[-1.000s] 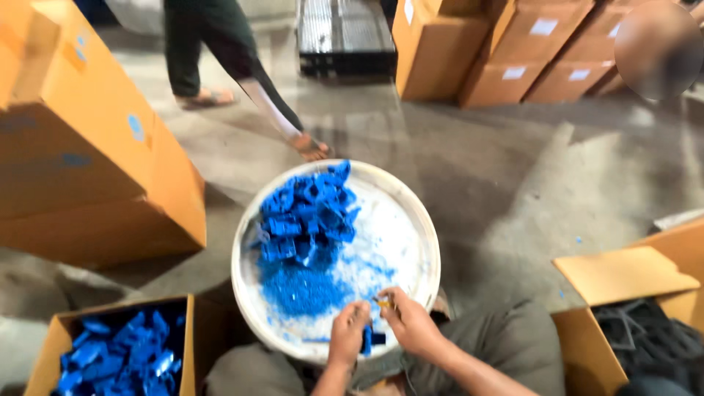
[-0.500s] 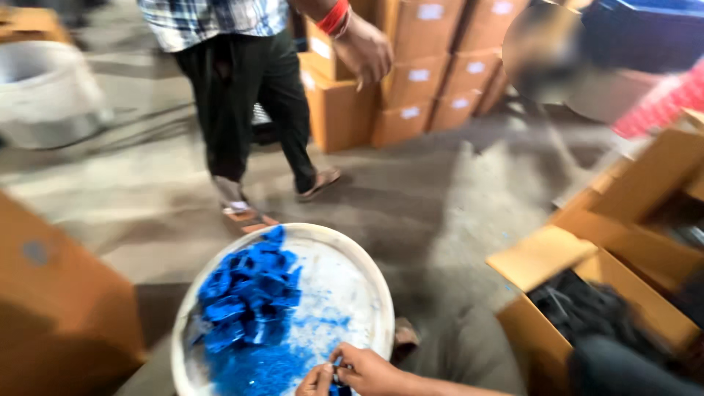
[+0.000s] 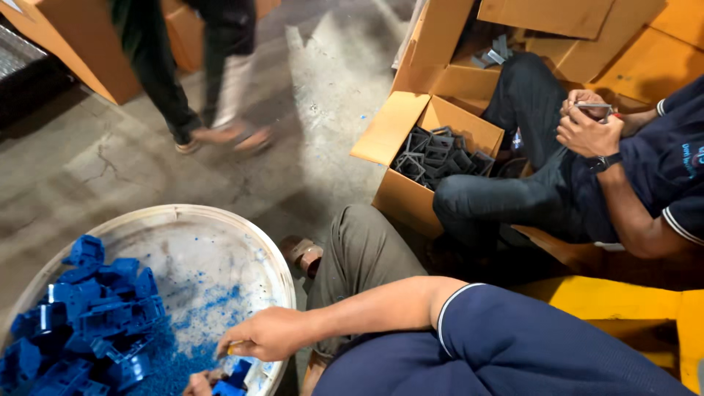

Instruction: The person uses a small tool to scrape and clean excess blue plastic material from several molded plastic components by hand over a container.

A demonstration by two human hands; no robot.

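Fingers (image 3: 243,342) of the right hand (image 3: 268,334) are curling shut around a small yellowish thing (image 3: 232,347), pinching it just over the near rim of the white basin (image 3: 287,277). Only a tip of it is showing, so I cannot tell what kind of thing it is. The left hand (image 3: 199,382) is peeking in at the frame's bottom edge, touching a blue plastic part (image 3: 235,377) inside that near rim; whether those fingers are gripping it I cannot tell.

Since a second ago the view has been swinging to the right: the basin, then near the middle, is now sitting at the lower left, and the hands are staying over its near rim. The work on the blue part is likely going on while the head is turning away.

A pile of blue parts (image 3: 88,315) is lying in the basin's left half, with blue crumbs (image 3: 183,345) spreading beside it. Well to the right of the basin, a seated co-worker's hands (image 3: 587,121) are handling something small, next to a cardboard box of dark grey parts (image 3: 440,150). Beyond the basin, a walker's legs (image 3: 213,73) are passing.
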